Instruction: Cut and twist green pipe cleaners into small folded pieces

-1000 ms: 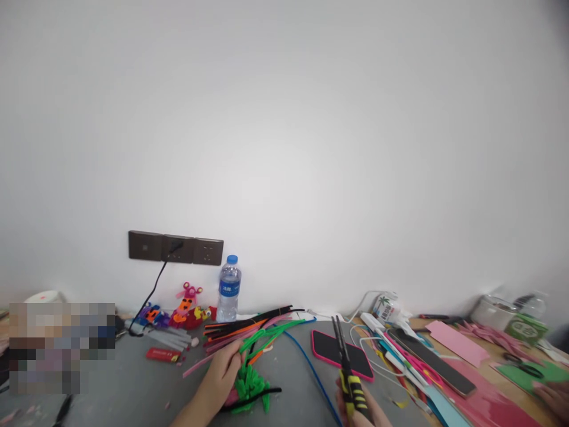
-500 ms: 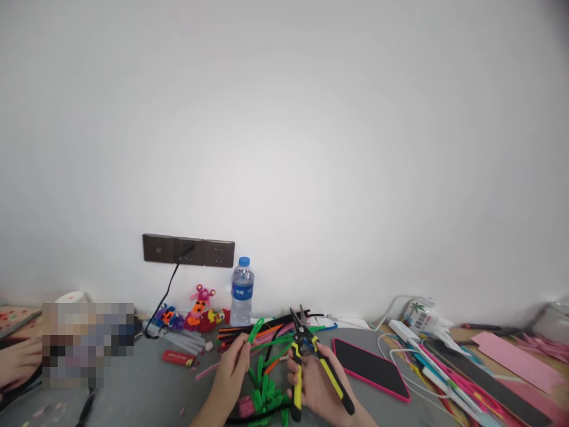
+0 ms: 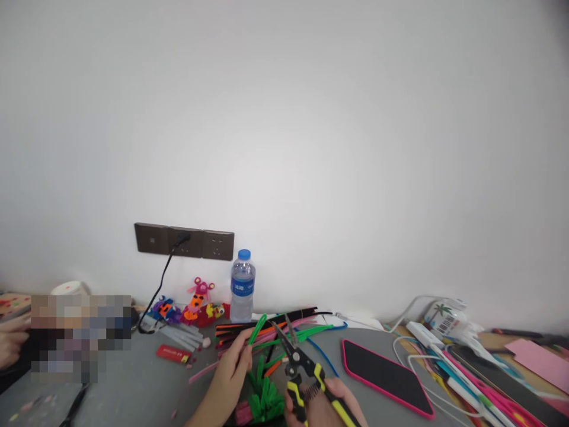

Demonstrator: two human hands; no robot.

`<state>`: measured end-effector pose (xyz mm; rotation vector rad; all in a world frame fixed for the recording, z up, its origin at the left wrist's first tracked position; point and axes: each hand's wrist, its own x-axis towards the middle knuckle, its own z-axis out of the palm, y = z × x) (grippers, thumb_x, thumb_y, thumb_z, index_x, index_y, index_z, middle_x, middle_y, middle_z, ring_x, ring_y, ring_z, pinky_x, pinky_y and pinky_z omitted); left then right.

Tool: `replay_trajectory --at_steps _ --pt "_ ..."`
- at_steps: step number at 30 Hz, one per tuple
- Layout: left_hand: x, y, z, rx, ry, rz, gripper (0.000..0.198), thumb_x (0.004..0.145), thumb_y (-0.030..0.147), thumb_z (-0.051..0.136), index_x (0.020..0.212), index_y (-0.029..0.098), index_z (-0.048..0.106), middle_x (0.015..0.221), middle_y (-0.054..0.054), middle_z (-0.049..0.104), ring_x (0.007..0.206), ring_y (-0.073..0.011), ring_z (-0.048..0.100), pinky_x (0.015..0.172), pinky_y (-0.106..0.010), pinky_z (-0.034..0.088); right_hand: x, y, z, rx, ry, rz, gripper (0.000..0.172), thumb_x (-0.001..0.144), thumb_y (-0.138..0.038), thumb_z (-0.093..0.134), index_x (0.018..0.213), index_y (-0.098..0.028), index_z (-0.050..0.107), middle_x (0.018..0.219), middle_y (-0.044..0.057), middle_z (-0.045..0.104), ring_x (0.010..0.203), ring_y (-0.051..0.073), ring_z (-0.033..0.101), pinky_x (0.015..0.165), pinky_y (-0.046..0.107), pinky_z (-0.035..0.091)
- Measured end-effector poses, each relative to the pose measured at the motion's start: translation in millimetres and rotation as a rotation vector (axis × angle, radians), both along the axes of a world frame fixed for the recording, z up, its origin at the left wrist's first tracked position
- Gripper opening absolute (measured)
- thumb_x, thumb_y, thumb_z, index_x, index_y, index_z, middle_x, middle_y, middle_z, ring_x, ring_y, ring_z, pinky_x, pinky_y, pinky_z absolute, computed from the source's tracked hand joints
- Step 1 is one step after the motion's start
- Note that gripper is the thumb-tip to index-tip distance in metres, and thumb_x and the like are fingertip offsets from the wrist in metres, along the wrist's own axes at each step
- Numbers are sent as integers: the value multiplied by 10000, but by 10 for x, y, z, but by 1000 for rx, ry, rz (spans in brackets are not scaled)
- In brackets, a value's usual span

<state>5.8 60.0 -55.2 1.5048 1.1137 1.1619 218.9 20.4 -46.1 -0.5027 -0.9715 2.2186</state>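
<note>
My left hand (image 3: 235,362) pinches a green pipe cleaner (image 3: 258,330) bent into a loop that sticks up above the fingers. In my right hand (image 3: 322,406) are pliers (image 3: 294,358) with black jaws and yellow-black handles. Their jaws stand apart and point up toward the left, beside the green loop without visibly touching it. Below my hands lies a bunch of short green pipe cleaner pieces (image 3: 265,397), with some pink at its left. Behind them spreads a pile of long pipe cleaners (image 3: 306,335) in green, black, orange and pink.
A water bottle (image 3: 242,287) stands by the wall, next to small colourful figures (image 3: 195,302). Glue sticks (image 3: 180,335) and a red box (image 3: 172,354) lie left. A pink-edged phone (image 3: 386,376) and cables are right. Another person's hand (image 3: 13,344) is far left.
The pliers have tilted left and moved lower, with my right hand sliding down toward the bottom edge. My left hand still holds the green loop. The whole view has shifted slightly.
</note>
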Motion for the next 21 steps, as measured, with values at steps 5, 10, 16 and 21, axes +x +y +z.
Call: replay_trajectory --at_steps 5,10,16,21 --pt "4 -22 31 20 51 -40 553 908 548 391 1244 144 564 589 51 390 573 -155 404 546 -247 336 31 42 -83 121 -201 -39 474 679 -580 594 909 -168 638 802 72 658 842 275 610 781 368 441" --pt "16 -43 76 15 85 -47 519 914 514 382 1216 142 584 596 41 413 587 -164 425 563 -250 343 226 90 -65 136 -258 -115 292 632 -423 722 841 -222 687 830 47 700 920 341 601 811 425 461" --pt "17 -52 54 30 89 -59 484 919 504 391 1207 173 596 593 37 447 586 -164 432 559 -247 343 367 -70 -58 158 -280 -180 301 747 -325 738 1027 -239 671 1061 49 683 1006 339 608 812 437 513" --pt "16 -39 17 10 71 -14 531 915 520 388 1247 144 564 603 37 446 591 -162 448 553 -244 352 273 -46 -26 168 -264 -194 316 920 -320 566 1188 -155 563 1198 75 587 1001 240 614 835 430 532"
